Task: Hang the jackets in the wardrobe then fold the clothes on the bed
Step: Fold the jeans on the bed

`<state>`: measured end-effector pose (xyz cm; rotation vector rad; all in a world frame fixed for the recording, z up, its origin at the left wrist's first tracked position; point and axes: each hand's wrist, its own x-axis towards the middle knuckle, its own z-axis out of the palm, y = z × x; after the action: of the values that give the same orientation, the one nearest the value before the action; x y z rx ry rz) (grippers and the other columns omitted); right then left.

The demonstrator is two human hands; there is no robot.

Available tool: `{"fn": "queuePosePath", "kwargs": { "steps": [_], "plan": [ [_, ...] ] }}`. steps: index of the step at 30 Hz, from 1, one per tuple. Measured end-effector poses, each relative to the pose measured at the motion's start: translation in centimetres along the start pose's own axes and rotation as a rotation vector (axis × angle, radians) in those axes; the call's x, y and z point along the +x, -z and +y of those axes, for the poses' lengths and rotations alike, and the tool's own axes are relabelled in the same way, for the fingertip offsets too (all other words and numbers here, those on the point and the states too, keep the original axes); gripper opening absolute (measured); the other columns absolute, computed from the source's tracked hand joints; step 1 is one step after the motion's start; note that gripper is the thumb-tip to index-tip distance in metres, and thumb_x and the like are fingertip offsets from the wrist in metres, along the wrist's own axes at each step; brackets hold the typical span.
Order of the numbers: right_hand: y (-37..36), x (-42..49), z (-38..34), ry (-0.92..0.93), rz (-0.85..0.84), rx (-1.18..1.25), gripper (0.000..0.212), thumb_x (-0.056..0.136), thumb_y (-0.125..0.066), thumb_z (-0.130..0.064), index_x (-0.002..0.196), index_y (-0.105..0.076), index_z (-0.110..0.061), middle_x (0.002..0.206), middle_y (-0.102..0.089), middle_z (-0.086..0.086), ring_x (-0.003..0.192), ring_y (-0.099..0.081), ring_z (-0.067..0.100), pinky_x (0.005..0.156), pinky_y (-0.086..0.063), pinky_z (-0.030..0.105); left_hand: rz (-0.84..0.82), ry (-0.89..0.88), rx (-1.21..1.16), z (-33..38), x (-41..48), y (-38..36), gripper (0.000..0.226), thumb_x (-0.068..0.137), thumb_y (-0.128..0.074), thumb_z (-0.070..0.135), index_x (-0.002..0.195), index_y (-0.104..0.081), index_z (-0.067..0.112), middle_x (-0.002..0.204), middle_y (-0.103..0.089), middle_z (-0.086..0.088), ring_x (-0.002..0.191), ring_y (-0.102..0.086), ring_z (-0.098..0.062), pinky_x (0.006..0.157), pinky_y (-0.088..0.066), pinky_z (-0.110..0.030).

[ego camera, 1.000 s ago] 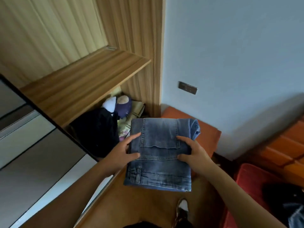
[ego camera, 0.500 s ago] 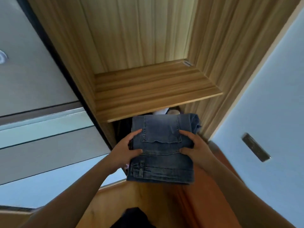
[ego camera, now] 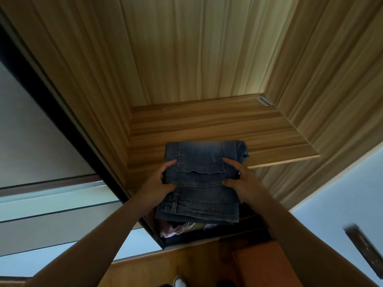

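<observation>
— Where are the jeans?

— The folded jeans (ego camera: 203, 183) are held up in front of the open wardrobe (ego camera: 186, 48), between both hands. Their far end lies over the front part of the wooden shelf (ego camera: 228, 125). The near end sticks out past the shelf's front edge, above the lower compartment.

— Are they resting on the board?

— I cannot tell whether the far end touches the shelf or sits just above it.

— And the grip?

— The left hand (ego camera: 159, 183) clasps the left side of the stack, with the thumb and forefinger on top beside the back pocket. The right hand (ego camera: 240, 181) mirrors it on the right side. The other fingers of both hands are hidden underneath, so the denim is pinched between thumb above and fingers below.

— What else is around?

— Under the shelf lies a bundle of pale clothes (ego camera: 178, 228) (some loose threads show). A grey sliding door (ego camera: 41, 141) stands to the left. An orange seat (ego camera: 259, 264) is low on the right, near a dark wall plate (ego camera: 364, 251) on the pale wall, and the tip of a shoe (ego camera: 179, 282) shows at the bottom edge
</observation>
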<state>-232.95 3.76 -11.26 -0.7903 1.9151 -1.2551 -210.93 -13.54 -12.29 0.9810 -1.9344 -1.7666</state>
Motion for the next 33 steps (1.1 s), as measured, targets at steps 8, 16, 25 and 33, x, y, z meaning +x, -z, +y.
{"fn": "queuePosePath", "kwargs": {
  "steps": [8,16,25,33],
  "plan": [
    [-1.6,11.0,-1.2,-0.010,-0.077,-0.014,0.066,0.091,-0.067,0.004,0.146,-0.051,-0.029,0.153,-0.042,0.002,0.133,-0.048,0.024,0.099,-0.051,0.037,0.214,0.065,0.045,0.6,6.9,1.2,0.064,0.091,-0.057,-0.010,0.135,-0.056,0.036,0.135,-0.054,0.005,0.101,-0.057,0.001,0.067,-0.052,-0.008],
    [-3.0,21.0,-2.5,0.008,-0.211,0.044,0.065,0.094,-0.062,0.010,0.148,-0.048,-0.023,0.152,-0.043,0.000,0.133,-0.049,0.030,0.105,-0.050,0.048,0.411,0.129,0.091,0.9,14.0,2.0,0.058,0.092,-0.049,-0.017,0.137,-0.055,0.020,0.133,-0.055,-0.008,0.091,-0.057,-0.015,0.057,-0.049,-0.011],
    [-7.0,32.8,-5.6,0.041,-0.293,0.021,0.067,0.091,-0.064,0.011,0.147,-0.050,-0.024,0.141,-0.045,-0.002,0.115,-0.051,0.016,0.063,-0.052,0.012,0.595,0.069,0.193,1.7,23.5,7.3,0.055,0.087,-0.057,-0.015,0.122,-0.063,0.027,0.114,-0.059,-0.002,0.102,-0.060,-0.022,0.075,-0.054,-0.028],
    [-12.1,42.8,-8.2,0.110,-0.473,-0.291,0.082,0.095,-0.073,-0.027,0.161,-0.024,-0.026,0.164,-0.023,0.002,0.149,-0.029,0.024,0.119,-0.035,0.040,0.656,0.182,0.712,1.2,30.7,14.9,0.059,0.092,-0.060,0.003,0.148,-0.049,0.016,0.155,-0.032,-0.015,0.140,-0.038,-0.033,0.119,-0.030,-0.039]
  ]
}}
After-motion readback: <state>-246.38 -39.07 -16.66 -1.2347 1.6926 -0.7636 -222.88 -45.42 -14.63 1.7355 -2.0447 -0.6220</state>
